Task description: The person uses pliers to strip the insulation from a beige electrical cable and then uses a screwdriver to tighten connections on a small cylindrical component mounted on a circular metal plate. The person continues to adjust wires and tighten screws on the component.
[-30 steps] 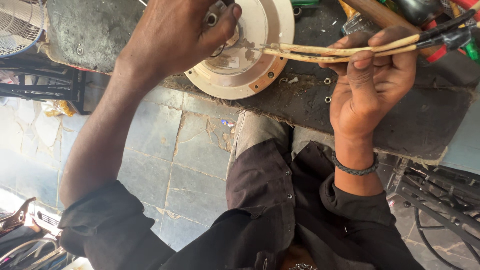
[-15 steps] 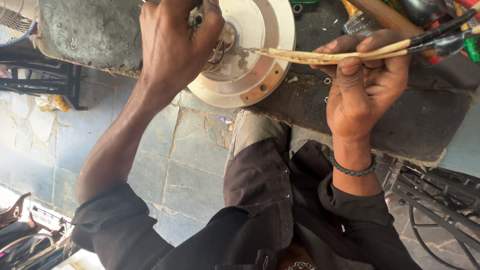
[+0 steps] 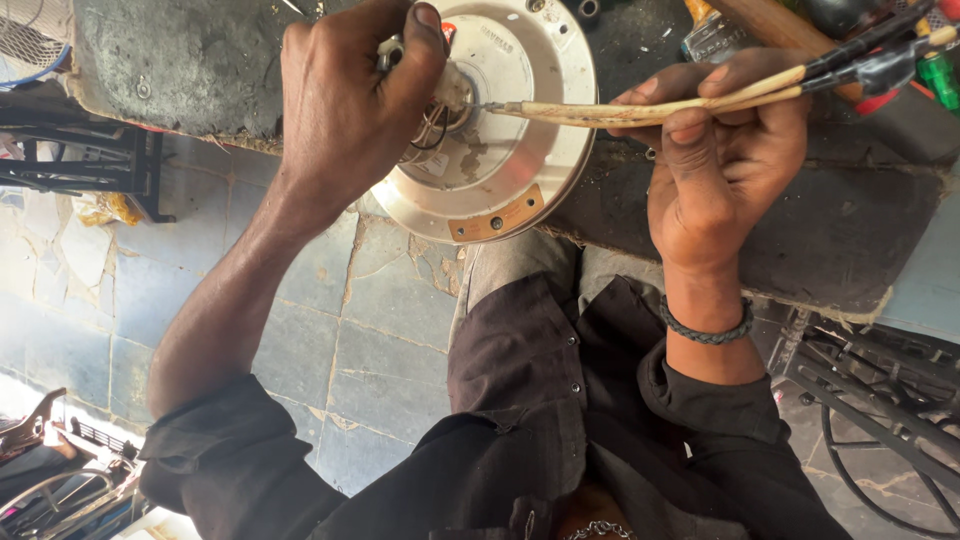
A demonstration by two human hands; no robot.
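Item, landmark: round silver motor housing (image 3: 500,150), lying on the dark, grimy workbench (image 3: 800,230) and overhanging its near edge.

Item: our left hand (image 3: 345,110), fingers curled tight over the white hub and wires (image 3: 440,110) at the housing's centre, gripping them.

Item: our right hand (image 3: 715,165), right of the housing, closed on a pair of long pale probes (image 3: 640,105); their tips reach the housing's centre, just beside the left thumb. A braided wristband (image 3: 705,328) circles this wrist.

Item: black and red leads (image 3: 880,60), far right of the housing, joined to the probes.

Item: grey stone floor (image 3: 380,330), below the housing.
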